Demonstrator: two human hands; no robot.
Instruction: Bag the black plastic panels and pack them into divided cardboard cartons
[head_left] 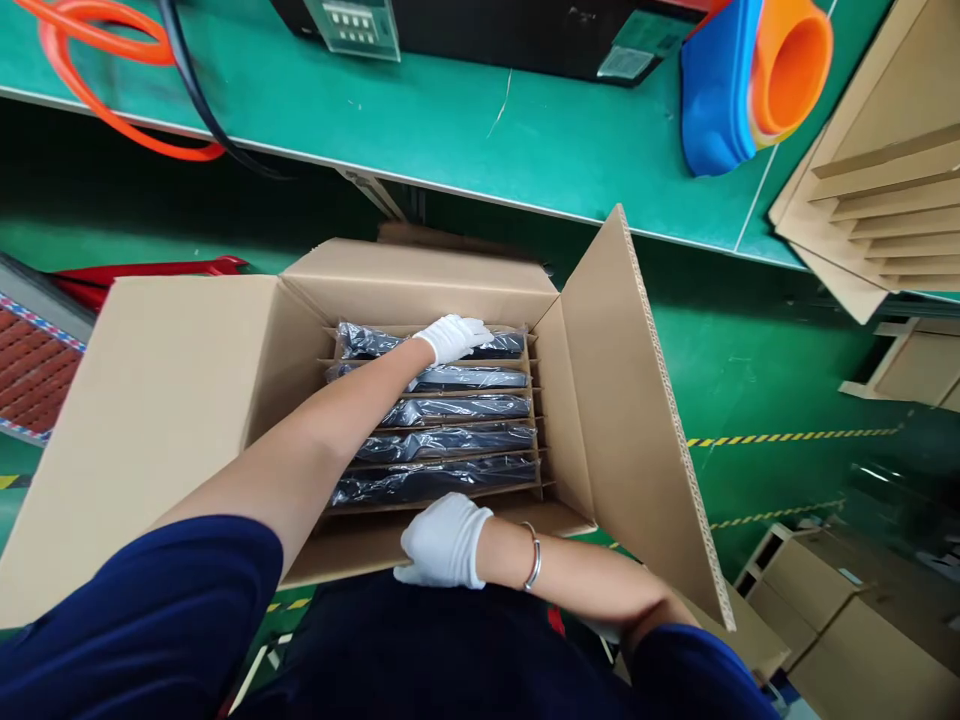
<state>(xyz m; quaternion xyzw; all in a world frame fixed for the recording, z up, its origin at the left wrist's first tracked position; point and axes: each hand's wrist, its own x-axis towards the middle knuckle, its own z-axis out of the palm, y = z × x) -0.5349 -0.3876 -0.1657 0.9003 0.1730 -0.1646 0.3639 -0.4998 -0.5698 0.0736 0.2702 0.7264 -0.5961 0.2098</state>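
Observation:
An open cardboard box [420,268] holds several flat dark items in clear plastic bags, standing in rows between cardboard dividers. My left hand [452,338], in a white glove, reaches across the box and lies on the farthest bagged item [506,345], its fingers stretched out to the right. The nearest bagged item [442,482] sits close to the front wall. My right hand [444,542], also gloved, is closed at the box's near edge; its fingertips are partly hidden. Wide flaps stand out on the left and right sides.
Behind the box runs a green workbench [450,130] carrying a black machine [495,35], an orange hose [97,100] and a blue-and-orange plastic part [720,90]. Cardboard dividers [892,210] lie at its right end. More cartons [870,640] stand at the lower right.

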